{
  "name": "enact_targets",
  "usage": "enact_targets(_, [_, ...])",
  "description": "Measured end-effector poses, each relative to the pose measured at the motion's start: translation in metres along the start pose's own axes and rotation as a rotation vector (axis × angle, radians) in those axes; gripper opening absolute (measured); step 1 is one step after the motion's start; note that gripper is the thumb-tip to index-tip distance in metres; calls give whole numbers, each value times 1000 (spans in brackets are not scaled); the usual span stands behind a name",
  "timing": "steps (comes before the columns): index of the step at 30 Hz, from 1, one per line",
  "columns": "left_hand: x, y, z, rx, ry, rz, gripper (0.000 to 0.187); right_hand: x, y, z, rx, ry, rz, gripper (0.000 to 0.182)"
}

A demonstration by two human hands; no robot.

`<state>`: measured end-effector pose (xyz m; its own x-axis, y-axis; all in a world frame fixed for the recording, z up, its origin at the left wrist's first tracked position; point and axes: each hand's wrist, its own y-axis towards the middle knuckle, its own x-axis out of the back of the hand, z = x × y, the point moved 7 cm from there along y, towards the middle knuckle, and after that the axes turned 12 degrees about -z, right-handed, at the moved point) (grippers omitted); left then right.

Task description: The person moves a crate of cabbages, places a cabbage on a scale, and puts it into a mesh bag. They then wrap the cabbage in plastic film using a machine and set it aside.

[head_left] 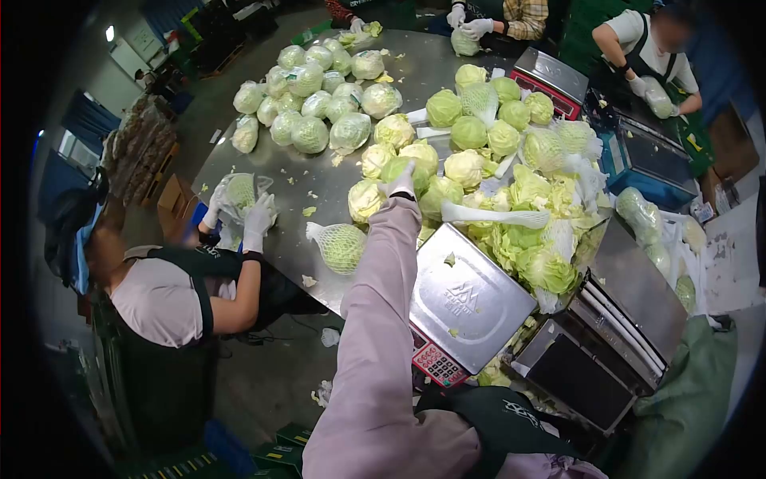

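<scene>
Cabbage (392, 169) among other cabbages (468, 133) on the shiny counter (323, 188), white-gloved left hand (399, 185) touching it, can't tell if it's grabbing on, silver scale (471, 291) near the arm (381, 279).

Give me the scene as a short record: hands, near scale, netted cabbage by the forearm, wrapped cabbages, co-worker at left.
Left hand: at a cabbage in the pile, grip unclear
Right hand: not in view
Near scale: leaf scraps on its pan
Netted cabbage: on the table
Wrapped cabbages: grouped on the table's far side
Co-worker: both gloved hands at a cabbage
</scene>
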<state>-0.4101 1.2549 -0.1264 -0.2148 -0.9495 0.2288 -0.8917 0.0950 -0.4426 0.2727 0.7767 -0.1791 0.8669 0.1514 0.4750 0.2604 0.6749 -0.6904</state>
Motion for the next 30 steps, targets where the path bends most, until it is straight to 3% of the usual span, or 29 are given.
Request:
enact_targets(1, [7, -5, -2, 4, 7, 6, 114, -6, -11, 23, -11, 34, 56, 25])
enact_targets(3, [16, -32, -14, 153, -255, 295, 111, -13, -37, 77, -39, 87, 174, 25])
enact_targets(4, [11, -32, -6, 371, -255, 448, 104, -16, -45, 109, -36, 98, 238, 25])
enact_targets(5, [13, -31, -2, 417, -306, 509, 91, -27, -55, 142, -21, 105, 303, 25])
enact_targets(7, [35, -57, -9, 510, -346, 811, 80, -33, -74, 246, 238, -161, 374, 31])
enact_targets(8, [49, -67, -11, 420, -348, 866, 77, -39, -73, 284, 436, -96, 364, 31])
enact_targets(10, [82, -114, -25, 203, -307, 1010, 75, -54, -74, 379, 428, -55, 363, 27])
enact_targets(11, [102, -140, -32, 70, -270, 1085, 77, -61, -62, 412, 658, -76, 287, 25])
enact_targets(12, [118, -145, -24, -193, -114, 1086, 80, -71, -54, 453, 883, -109, 195, 25])
enact_targets(13, [133, -151, -17, -460, 44, 1068, 83, -80, -38, 477, 837, -97, 184, 26])
enact_targets(15, [167, -212, -26, -428, 93, 1217, 87, -105, 13, 510, 1110, -213, -116, 38])
enact_targets(17, [186, -237, -9, -580, 250, 1239, 91, -123, 34, 553, 1259, -266, -441, 43])
enact_targets(19, [202, -262, -12, -892, 380, 1217, 93, -137, 53, 583, 1329, -428, -668, 40])
enact_targets(20, [204, -270, -5, -958, 440, 1222, 94, -141, 71, 587, 1331, -425, -664, 40])
enact_targets(22, [207, -278, 15, -976, 495, 1213, 94, -153, 130, 580, 1128, -806, -462, 30])
enact_targets(23, [207, -281, 26, -995, 548, 1210, 94, -150, 158, 575, 875, -888, -342, 24])
enact_targets(24, [207, -284, 34, -1054, 582, 1194, 94, -134, 174, 572, 820, -639, -453, 27])
enact_targets(27, [207, -292, 41, -1155, 551, 1206, 93, -70, 187, 572, 670, -348, -644, 31])
enact_targets(29, [200, -287, 42, -1068, 573, 1272, 93, -48, 192, 565, 618, -307, -652, 33])
enact_targets(30, [196, -283, 43, -934, 531, 1346, 92, -41, 179, 568, 766, -244, -720, 36])
